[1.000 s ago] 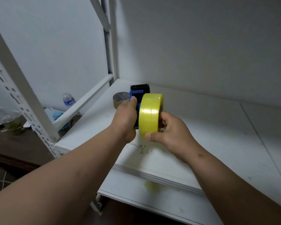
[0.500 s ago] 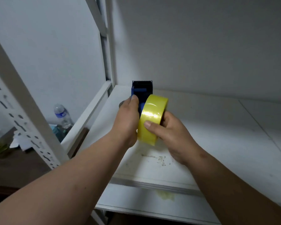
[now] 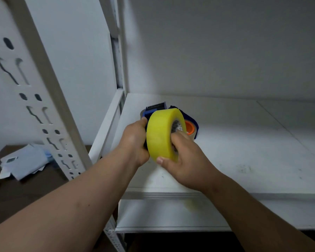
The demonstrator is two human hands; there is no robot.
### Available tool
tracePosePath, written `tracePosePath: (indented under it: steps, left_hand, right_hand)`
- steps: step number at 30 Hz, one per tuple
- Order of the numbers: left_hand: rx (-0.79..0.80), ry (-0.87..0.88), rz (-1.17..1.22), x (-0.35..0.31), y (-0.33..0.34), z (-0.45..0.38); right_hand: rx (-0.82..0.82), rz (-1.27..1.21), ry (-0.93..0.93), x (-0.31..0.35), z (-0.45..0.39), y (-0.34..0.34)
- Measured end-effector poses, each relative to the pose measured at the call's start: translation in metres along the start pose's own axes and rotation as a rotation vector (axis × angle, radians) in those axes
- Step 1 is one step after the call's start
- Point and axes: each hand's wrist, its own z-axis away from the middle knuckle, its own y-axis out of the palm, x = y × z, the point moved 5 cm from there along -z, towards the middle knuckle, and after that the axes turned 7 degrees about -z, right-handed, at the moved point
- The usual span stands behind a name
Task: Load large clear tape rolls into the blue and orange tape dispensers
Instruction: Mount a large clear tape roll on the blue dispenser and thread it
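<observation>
Right hand (image 3: 187, 160) grips the yellow-tinted tape roll (image 3: 160, 135) — thumb under the rim, fingers curled into the core. Left hand (image 3: 135, 142) is wrapped round the blue tape dispenser (image 3: 154, 109), its toothed blade up, roll pressed against its side. Both are held above the white shelf (image 3: 244, 151). Just behind the roll sits an orange-hubbed dispenser (image 3: 190, 127) — partly hidden. Papers (image 3: 24, 162) lie lower left.

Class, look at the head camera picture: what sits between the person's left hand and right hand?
The yellow-looking tape roll sits between them in the head view. The left hand grips the blue dispenser; the right hand holds the roll.
</observation>
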Motion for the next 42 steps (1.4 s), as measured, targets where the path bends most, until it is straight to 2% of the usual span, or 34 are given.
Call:
tracePosePath:
  steps: [4,6,9,12,14,16,20,23,28,32,37,42]
  left_hand:
    - [0.002,-0.059,0.023,0.005,0.002,-0.001]
    - [-0.05,-0.063,0.027,0.005,0.001,-0.002]
    - [-0.174,-0.08,0.011,0.004,-0.001,-0.004]
    - [-0.231,-0.103,0.021,0.005,-0.001,-0.007]
    - [-0.245,-0.111,0.033,0.007,0.002,-0.008]
    - [-0.247,-0.113,0.05,0.008,0.009,-0.008]
    - [-0.255,-0.08,0.029,0.007,0.02,-0.005]
    - [-0.23,-0.013,-0.043,0.008,0.028,-0.002]
    - [-0.157,0.129,-0.063,0.008,0.038,0.006]
    - [-0.076,0.098,0.083,0.013,0.035,0.009]
    - [-0.092,0.046,0.097,0.007,0.029,0.006]
    - [-0.117,0.005,0.033,-0.008,0.019,0.002]
  right_hand:
    - [-0.003,-0.02,-0.014,0.0,0.003,-0.004]
    - [-0.006,-0.06,0.016,-0.002,0.003,-0.007]
    - [-0.084,-0.365,0.157,-0.01,0.004,-0.014]
    - [-0.199,-0.685,0.303,-0.023,0.004,-0.026]
    - [-0.229,-0.804,0.3,-0.029,0.004,-0.037]
    - [-0.173,-0.892,0.261,-0.03,0.004,-0.044]
    - [0.018,-0.713,0.203,-0.027,0.007,-0.049]
    - [0.084,-0.532,0.175,-0.025,0.009,-0.049]
    - [0.071,-0.186,-0.005,-0.019,0.012,-0.048]
    - [0.038,0.018,-0.121,-0.019,0.016,-0.04]
    - [-0.023,-0.085,-0.071,-0.024,0.014,-0.038]
    - [-0.001,-0.121,-0.033,-0.018,0.004,-0.028]
